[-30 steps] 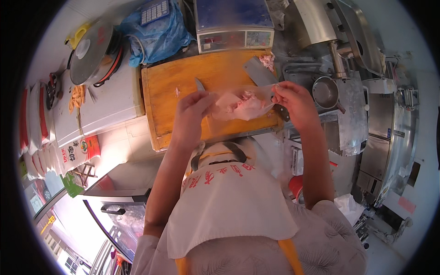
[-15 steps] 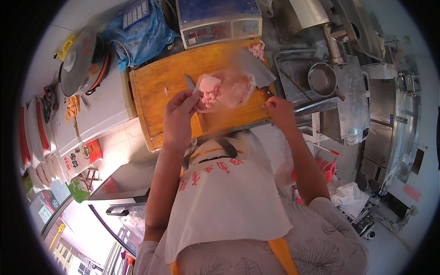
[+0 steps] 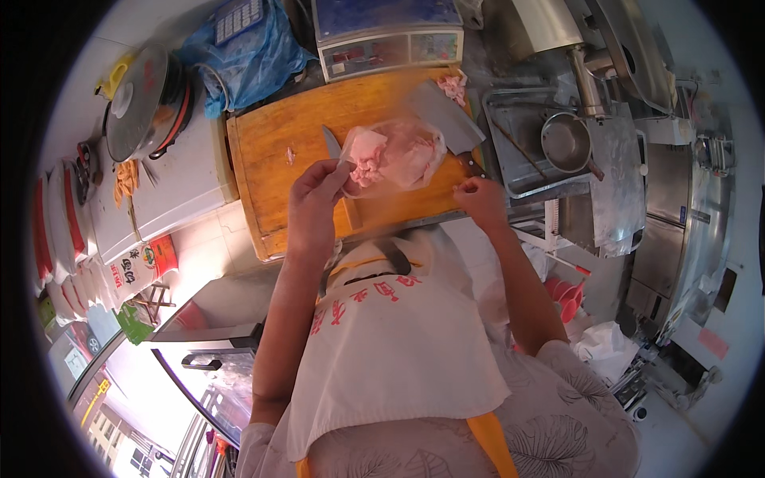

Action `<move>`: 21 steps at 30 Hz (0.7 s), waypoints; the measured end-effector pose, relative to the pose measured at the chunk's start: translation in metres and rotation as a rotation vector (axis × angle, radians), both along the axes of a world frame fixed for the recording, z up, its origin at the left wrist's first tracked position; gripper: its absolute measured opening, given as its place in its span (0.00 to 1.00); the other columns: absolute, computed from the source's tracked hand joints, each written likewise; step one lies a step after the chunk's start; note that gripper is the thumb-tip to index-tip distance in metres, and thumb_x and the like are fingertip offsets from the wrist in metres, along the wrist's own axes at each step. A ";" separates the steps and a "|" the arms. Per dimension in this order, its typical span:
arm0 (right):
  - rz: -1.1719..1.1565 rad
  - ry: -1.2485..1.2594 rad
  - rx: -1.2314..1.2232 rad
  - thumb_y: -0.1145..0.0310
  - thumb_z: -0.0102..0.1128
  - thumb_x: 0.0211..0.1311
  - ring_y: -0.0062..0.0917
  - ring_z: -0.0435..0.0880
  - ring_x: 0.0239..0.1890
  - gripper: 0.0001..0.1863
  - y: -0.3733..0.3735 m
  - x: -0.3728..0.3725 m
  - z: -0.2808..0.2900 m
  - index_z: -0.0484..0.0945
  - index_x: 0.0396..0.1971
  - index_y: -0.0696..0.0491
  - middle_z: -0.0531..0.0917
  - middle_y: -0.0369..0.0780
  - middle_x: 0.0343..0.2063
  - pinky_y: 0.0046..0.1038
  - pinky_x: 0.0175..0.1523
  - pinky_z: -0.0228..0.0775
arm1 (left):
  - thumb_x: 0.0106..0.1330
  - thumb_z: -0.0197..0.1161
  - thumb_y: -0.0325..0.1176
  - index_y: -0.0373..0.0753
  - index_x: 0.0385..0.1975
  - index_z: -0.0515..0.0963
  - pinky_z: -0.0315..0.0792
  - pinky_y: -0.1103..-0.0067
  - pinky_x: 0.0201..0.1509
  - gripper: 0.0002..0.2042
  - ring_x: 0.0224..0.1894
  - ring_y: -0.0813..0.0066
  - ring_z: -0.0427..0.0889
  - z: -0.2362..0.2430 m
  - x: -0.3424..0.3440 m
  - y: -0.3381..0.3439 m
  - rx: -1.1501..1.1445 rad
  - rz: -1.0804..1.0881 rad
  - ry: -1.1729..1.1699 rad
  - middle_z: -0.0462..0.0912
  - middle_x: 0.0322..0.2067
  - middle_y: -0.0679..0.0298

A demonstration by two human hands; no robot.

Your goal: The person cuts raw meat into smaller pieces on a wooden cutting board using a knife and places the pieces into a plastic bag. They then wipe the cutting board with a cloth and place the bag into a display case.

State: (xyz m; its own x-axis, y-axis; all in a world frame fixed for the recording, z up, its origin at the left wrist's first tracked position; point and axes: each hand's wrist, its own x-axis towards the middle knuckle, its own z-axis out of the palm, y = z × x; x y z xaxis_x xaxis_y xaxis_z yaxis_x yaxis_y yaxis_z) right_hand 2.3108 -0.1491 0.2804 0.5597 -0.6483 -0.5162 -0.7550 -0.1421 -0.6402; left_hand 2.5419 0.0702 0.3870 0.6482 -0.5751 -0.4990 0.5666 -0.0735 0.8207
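Note:
My left hand (image 3: 317,195) is closed on the left edge of a clear plastic bag (image 3: 430,131), pinching it between thumb and fingers. Pale pink raw meat (image 3: 368,149) shows inside the bag, above a wooden cutting board (image 3: 263,151). To the right, my right hand (image 3: 483,203) has its fingers curled together near the board's right edge; whether something small is in them I cannot make out. Just beyond it lies a cleaver (image 3: 448,113), its dark handle toward that hand. A knife (image 3: 331,142) lies on the board, partly hidden behind the bag and my left hand.
Behind the board stands a weighing scale (image 3: 390,52), with a scrap of pink meat (image 3: 453,86) near its right corner. A metal tray (image 3: 510,179) and a saucepan (image 3: 566,142) are at the right. At the left are a lidded pan (image 3: 137,103) and a blue plastic bag (image 3: 255,64).
My right hand has drawn a little toward me and left, away from the cleaver's handle. My left hand still grips the bag. The whole view has shifted slightly.

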 end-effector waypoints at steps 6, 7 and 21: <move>-0.451 -0.731 0.939 0.77 0.63 0.66 0.25 0.82 0.29 0.05 0.014 0.006 0.084 0.83 0.40 0.57 0.85 0.39 0.32 0.26 0.35 0.72 | 0.75 0.62 0.32 0.31 0.43 0.81 0.74 0.78 0.51 0.09 0.37 0.75 0.80 -0.003 0.000 0.006 -0.002 0.023 0.016 0.81 0.30 0.65; -0.410 -0.807 1.011 0.79 0.62 0.66 0.25 0.82 0.30 0.06 0.016 0.010 0.093 0.82 0.41 0.57 0.85 0.39 0.33 0.26 0.37 0.71 | 0.75 0.62 0.32 0.31 0.43 0.81 0.74 0.77 0.51 0.09 0.37 0.75 0.80 -0.004 0.000 0.006 -0.001 0.021 0.018 0.81 0.30 0.65; 0.211 -0.804 0.038 0.82 0.60 0.64 0.29 0.83 0.39 0.08 0.056 0.103 0.152 0.81 0.41 0.58 0.83 0.43 0.42 0.30 0.47 0.75 | 0.75 0.62 0.32 0.33 0.43 0.81 0.73 0.78 0.50 0.09 0.37 0.75 0.81 -0.009 0.001 0.008 -0.006 0.010 -0.026 0.82 0.30 0.65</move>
State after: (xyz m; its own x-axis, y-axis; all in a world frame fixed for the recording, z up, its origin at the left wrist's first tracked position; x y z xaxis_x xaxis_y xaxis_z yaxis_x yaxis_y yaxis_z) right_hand 2.4142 -0.0932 0.4327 0.8747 -0.4791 0.0732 -0.0258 -0.1969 -0.9801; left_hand 2.5433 0.0783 0.3779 0.6663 -0.5719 -0.4785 0.5459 -0.0630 0.8355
